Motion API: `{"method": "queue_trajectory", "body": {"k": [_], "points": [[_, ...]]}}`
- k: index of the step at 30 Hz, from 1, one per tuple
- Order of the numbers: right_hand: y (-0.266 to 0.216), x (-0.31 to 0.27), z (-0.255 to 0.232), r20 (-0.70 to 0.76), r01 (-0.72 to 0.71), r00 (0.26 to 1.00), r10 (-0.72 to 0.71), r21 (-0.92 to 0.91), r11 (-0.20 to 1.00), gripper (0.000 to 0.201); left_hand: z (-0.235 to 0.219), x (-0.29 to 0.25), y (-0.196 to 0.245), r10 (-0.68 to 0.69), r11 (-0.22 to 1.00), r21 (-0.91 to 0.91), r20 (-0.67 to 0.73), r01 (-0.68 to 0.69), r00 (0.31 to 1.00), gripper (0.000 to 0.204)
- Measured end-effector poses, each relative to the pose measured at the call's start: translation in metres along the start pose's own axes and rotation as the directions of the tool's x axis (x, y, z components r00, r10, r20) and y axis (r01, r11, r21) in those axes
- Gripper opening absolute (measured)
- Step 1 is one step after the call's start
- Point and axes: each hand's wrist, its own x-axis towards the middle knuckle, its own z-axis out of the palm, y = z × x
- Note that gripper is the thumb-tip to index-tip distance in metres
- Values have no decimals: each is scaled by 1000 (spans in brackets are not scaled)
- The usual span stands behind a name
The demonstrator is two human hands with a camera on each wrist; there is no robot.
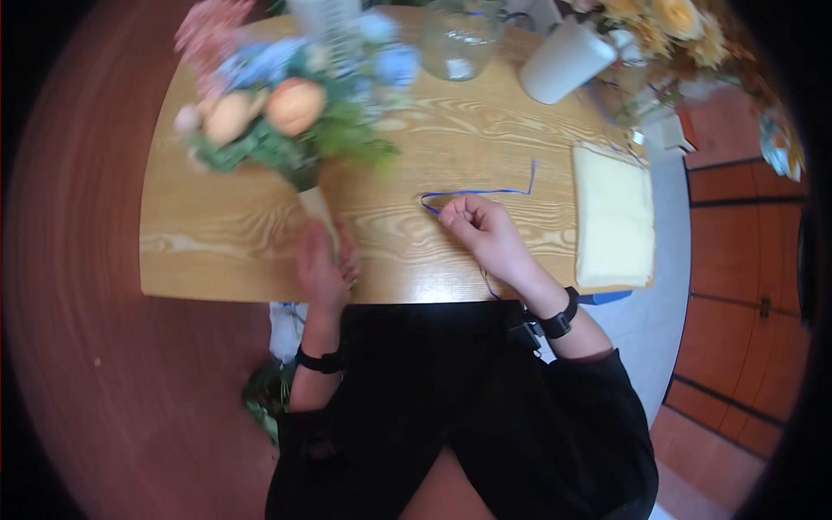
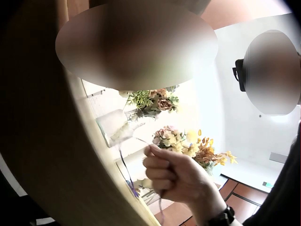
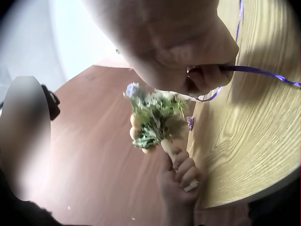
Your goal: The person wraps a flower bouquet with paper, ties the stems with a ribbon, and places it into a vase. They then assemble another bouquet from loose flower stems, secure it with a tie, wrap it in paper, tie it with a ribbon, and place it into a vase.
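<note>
My left hand [image 1: 325,267] grips the pale wrapped stem [image 1: 317,208] of a bouquet near the table's front edge. The bouquet [image 1: 296,106] has peach, pink and blue blooms with green leaves, and is blurred in the head view. In the right wrist view the fingers of that left hand [image 3: 182,176] curl round the handle below the flowers. My right hand [image 1: 492,241] pinches a thin blue-purple ribbon [image 1: 485,191] between thumb and forefinger. One length of the ribbon lies bent across the table, and another hangs from the hand toward the front edge.
A glass jar [image 1: 459,39] and a white cylinder [image 1: 568,62] stand at the back of the wooden table [image 1: 407,260]. Yellow flowers [image 1: 676,22] fill the back right. A stack of cream sheets [image 1: 614,217] lies along the right edge. Greenery [image 1: 264,394] is on the floor at left.
</note>
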Motion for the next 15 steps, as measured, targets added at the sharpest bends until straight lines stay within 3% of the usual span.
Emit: {"method": "queue_trajectory", "body": {"k": [1, 2, 3, 6, 8, 12, 13, 15], "points": [[1, 3, 14, -52, 121, 991, -121, 8, 993, 14, 7, -10, 5, -29, 998, 58, 64, 26, 998, 38], [-10, 2, 24, -25, 66, 998, -66, 14, 998, 14, 12, -21, 11, -68, 991, 121, 127, 52, 990, 43], [-16, 5, 28, 8, 59, 998, -60, 34, 998, 14, 20, -27, 13, -62, 990, 136, 92, 50, 994, 43], [-22, 18, 35, 120, 76, 990, -72, -27, 997, 13, 46, -31, 16, -96, 962, 269, 180, 45, 979, 48], [-21, 27, 41, 110, 117, 982, -151, 269, 956, 13, 55, -27, 10, -132, 954, 287, 127, 91, 983, 46], [-23, 33, 31, 239, 84, 958, -156, 284, 955, 16, 65, -23, 4, -245, 935, 274, 46, 224, 968, 42], [-22, 30, 30, 277, 12, 953, -120, 362, 932, 18, 65, -21, 3, -242, 934, 278, 34, 223, 970, 42], [-21, 29, 25, 327, -78, 942, -77, 435, 897, 19, 64, -20, -2, -231, 939, 288, 125, 187, 965, 39]]}}
